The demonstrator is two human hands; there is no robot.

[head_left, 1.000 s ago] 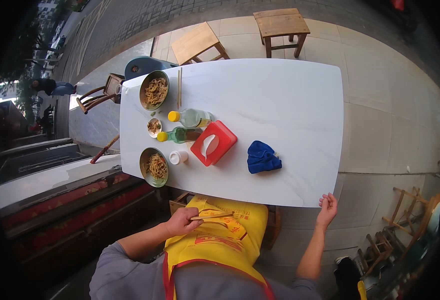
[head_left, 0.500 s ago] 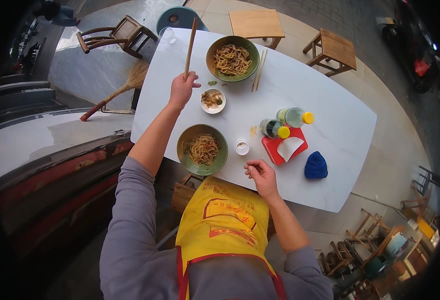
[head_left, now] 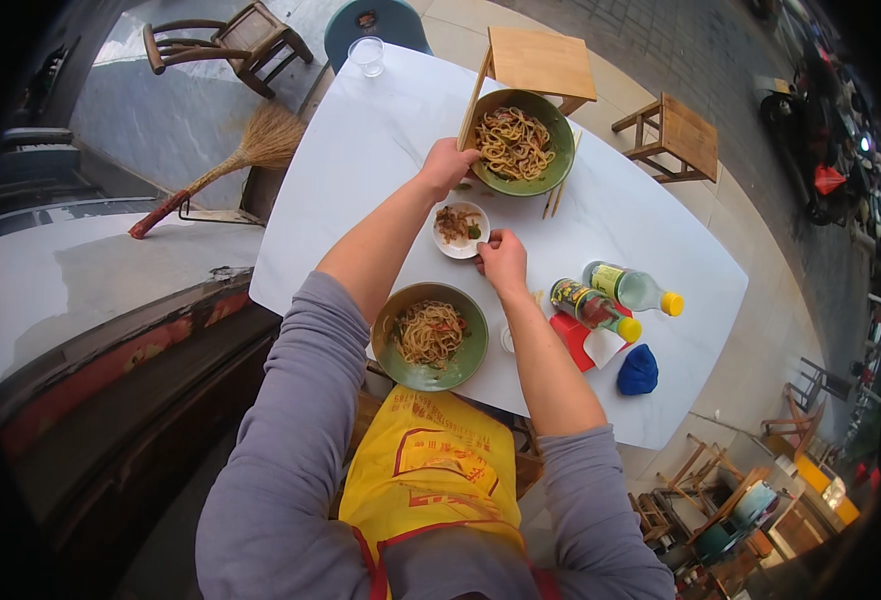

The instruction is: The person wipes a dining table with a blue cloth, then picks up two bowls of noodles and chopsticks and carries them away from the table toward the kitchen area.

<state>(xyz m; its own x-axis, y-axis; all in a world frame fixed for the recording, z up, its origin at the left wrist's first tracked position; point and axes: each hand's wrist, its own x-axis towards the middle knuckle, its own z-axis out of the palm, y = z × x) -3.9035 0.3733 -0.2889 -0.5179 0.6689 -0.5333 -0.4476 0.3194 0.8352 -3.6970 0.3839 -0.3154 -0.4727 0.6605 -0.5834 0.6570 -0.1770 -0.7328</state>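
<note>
My left hand (head_left: 447, 166) is closed around wooden chopsticks (head_left: 475, 92), which point away from me. Its thumb is at the left rim of the far green bowl (head_left: 516, 142) of noodles; whether it also grips that rim I cannot tell. With my right hand (head_left: 503, 262) I pinch the near right rim of a small white dish (head_left: 442, 240) containing food scraps. A second green bowl (head_left: 430, 336) of noodles sits at the table's near edge, below my left forearm.
On the white table (head_left: 340, 180), two yellow-capped bottles (head_left: 628, 287) lie by a red napkin holder (head_left: 572, 338) and blue cloth (head_left: 637, 370). Another pair of chopsticks (head_left: 563, 178) rests right of the far bowl. A clear cup (head_left: 367, 56) stands far left. Wooden stools (head_left: 540, 62) are beyond.
My left hand has moved right to the far bowl, still with the chopsticks. My right hand has reached forward from the table's near edge and taken hold of the small dish.
</note>
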